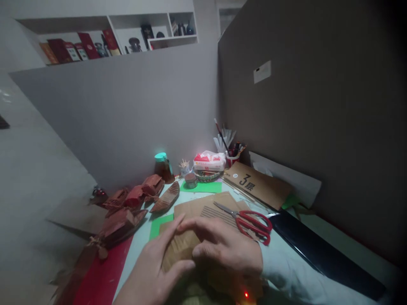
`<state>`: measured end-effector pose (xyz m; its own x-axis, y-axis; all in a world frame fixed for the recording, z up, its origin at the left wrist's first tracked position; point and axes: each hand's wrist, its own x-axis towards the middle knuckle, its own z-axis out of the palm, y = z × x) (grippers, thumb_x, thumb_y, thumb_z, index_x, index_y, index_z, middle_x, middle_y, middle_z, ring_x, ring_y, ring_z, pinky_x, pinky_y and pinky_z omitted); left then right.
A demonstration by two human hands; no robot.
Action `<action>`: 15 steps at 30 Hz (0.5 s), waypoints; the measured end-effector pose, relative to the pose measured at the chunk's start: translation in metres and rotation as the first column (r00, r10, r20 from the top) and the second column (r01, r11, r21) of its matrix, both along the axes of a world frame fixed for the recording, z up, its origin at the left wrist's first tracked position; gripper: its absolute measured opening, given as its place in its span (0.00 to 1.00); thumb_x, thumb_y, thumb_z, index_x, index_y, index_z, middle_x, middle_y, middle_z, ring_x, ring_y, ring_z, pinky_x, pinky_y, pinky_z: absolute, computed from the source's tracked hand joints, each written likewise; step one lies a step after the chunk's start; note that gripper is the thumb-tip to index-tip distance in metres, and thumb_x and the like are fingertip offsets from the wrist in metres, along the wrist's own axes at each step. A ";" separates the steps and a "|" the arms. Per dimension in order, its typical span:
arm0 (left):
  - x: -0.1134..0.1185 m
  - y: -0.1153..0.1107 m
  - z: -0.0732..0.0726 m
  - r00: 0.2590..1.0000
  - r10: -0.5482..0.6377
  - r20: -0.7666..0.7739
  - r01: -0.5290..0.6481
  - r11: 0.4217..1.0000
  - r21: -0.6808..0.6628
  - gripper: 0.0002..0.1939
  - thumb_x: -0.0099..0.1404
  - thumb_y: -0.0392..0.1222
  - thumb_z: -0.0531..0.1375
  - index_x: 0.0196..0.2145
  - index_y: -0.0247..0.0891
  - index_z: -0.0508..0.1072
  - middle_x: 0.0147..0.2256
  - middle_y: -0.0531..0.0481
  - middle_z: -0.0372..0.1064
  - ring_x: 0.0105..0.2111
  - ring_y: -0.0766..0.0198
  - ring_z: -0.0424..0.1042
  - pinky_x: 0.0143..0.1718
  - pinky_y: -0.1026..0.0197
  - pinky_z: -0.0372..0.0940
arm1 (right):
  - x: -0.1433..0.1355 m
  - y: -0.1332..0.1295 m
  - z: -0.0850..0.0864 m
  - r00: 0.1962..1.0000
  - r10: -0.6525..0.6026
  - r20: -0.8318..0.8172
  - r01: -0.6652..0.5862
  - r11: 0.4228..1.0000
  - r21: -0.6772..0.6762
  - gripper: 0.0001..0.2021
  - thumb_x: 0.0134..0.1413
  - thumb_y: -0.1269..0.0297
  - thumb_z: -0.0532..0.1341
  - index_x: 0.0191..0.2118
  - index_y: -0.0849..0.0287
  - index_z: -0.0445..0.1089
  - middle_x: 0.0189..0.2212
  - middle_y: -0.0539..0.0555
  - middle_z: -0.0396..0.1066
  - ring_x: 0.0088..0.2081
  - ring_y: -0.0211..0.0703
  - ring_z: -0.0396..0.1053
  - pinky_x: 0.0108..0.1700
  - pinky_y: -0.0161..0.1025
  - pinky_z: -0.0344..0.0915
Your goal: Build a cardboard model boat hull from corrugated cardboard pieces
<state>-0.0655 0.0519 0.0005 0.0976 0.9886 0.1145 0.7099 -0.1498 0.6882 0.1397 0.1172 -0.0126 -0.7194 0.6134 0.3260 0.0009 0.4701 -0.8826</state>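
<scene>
Just beneath left hand (151, 263) and right hand (227, 245), both loosely spread, brown cardboard (179, 250), contact unclear.

Both bare hands are at the near edge of the pale work table (136, 250). The left hand (155, 267) and right hand (227, 248) arch over a flat brown paper or cardboard piece (179, 250), thumbs apart from fingers; I cannot confirm contact with it. Red-handled metal scissors (254, 224) lie just beyond the right hand, partly over a ribbed brown cardboard strip (219, 215). Reddish-brown wooden model boats (117, 222) stand left. Far centre: a red-and-white tissue packet (209, 161).
</scene>
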 end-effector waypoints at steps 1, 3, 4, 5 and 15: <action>0.000 -0.003 -0.002 1.000 0.024 -0.006 -0.025 0.999 -0.022 0.34 0.57 0.53 0.63 0.60 0.47 0.65 0.59 0.48 0.67 0.59 0.49 0.65 0.59 0.51 0.59 | -0.004 0.000 0.000 1.000 -0.016 0.018 0.015 0.999 0.030 0.19 0.58 0.61 0.60 0.55 0.55 0.67 0.34 0.50 0.69 0.34 0.42 0.65 0.39 0.37 0.65; -0.002 -0.007 -0.007 0.990 0.139 -0.001 -0.139 0.990 -0.029 0.32 0.60 0.56 0.59 0.60 0.45 0.65 0.56 0.46 0.70 0.57 0.48 0.67 0.56 0.51 0.62 | -0.012 -0.003 0.001 0.995 -0.069 0.072 0.062 0.994 0.095 0.22 0.59 0.64 0.60 0.59 0.57 0.62 0.43 0.55 0.70 0.43 0.46 0.66 0.47 0.43 0.64; -0.005 -0.009 -0.010 0.980 0.201 0.001 -0.201 0.979 -0.024 0.32 0.61 0.57 0.57 0.60 0.43 0.64 0.55 0.44 0.72 0.56 0.46 0.68 0.55 0.49 0.63 | -0.016 -0.005 0.001 0.989 -0.097 0.112 0.083 0.988 0.129 0.25 0.58 0.63 0.61 0.60 0.58 0.61 0.46 0.58 0.69 0.46 0.49 0.65 0.50 0.46 0.63; -0.008 -0.010 -0.013 0.964 0.265 0.005 -0.265 0.964 -0.022 0.32 0.62 0.59 0.56 0.60 0.42 0.64 0.54 0.43 0.72 0.56 0.45 0.68 0.54 0.48 0.63 | -0.022 -0.007 0.002 0.980 -0.123 0.159 0.097 0.982 0.163 0.28 0.55 0.62 0.64 0.60 0.60 0.60 0.48 0.60 0.68 0.48 0.53 0.64 0.51 0.50 0.62; -0.034 -0.028 -0.042 0.895 0.444 -0.032 -0.444 0.896 0.017 0.23 0.67 0.57 0.49 0.48 0.39 0.72 0.39 0.42 0.77 0.41 0.49 0.76 0.41 0.53 0.65 | -0.076 -0.037 -0.007 0.864 -0.196 0.464 0.013 0.930 0.369 0.47 0.44 0.64 0.71 0.66 0.77 0.48 0.52 0.71 0.63 0.52 0.64 0.58 0.53 0.58 0.62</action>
